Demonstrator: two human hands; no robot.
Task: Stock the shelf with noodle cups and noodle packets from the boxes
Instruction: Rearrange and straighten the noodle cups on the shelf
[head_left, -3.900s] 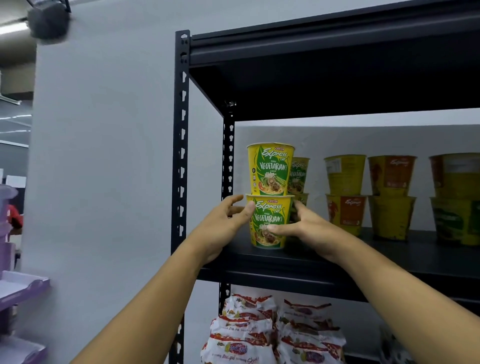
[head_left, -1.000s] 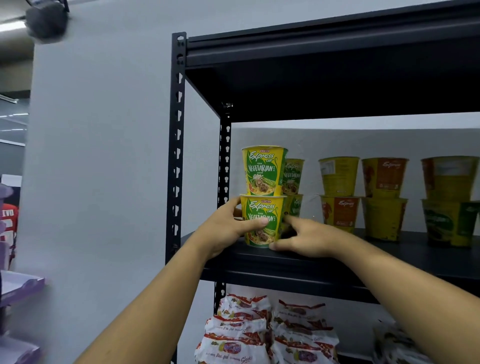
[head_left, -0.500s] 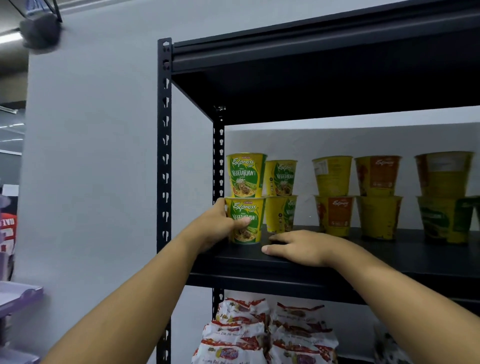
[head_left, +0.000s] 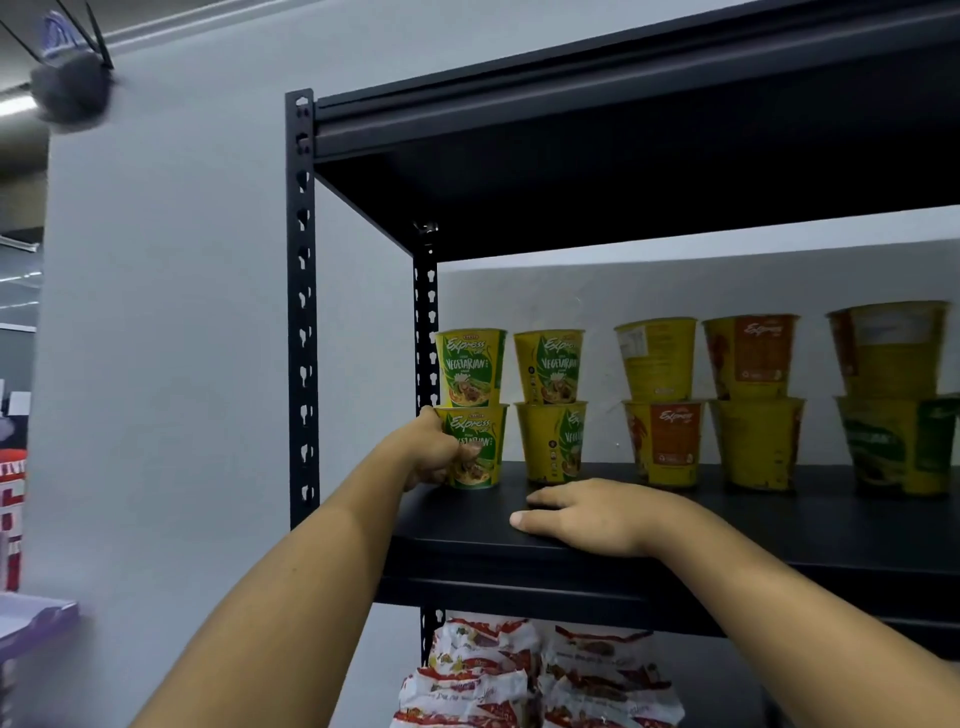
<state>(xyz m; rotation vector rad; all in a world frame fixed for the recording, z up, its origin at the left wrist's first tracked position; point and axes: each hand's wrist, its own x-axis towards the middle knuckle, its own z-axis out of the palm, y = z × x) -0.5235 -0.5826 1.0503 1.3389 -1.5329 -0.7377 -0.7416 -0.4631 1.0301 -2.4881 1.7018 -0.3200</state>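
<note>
A stack of two yellow-green vegetarian noodle cups stands at the left end of the black shelf board (head_left: 779, 525). My left hand (head_left: 434, 452) grips the bottom cup (head_left: 480, 447); the top cup (head_left: 470, 366) rests on it. My right hand (head_left: 587, 514) lies flat on the shelf board in front of the second stack (head_left: 553, 405), palm down, holding nothing. Further stacks of yellow and orange cups (head_left: 665, 400) line the shelf to the right. White and red noodle packets (head_left: 478, 675) are piled on the shelf below.
The black upright post (head_left: 301, 312) of the rack stands just left of my left arm, against a grey wall. The shelf above (head_left: 623, 171) hangs low over the cups. A purple tray (head_left: 31, 618) sits at the far left.
My right hand let go of the cup stack and dropped flat onto the shelf board. The left hand slid the two-cup stack back and left toward the rear post.
</note>
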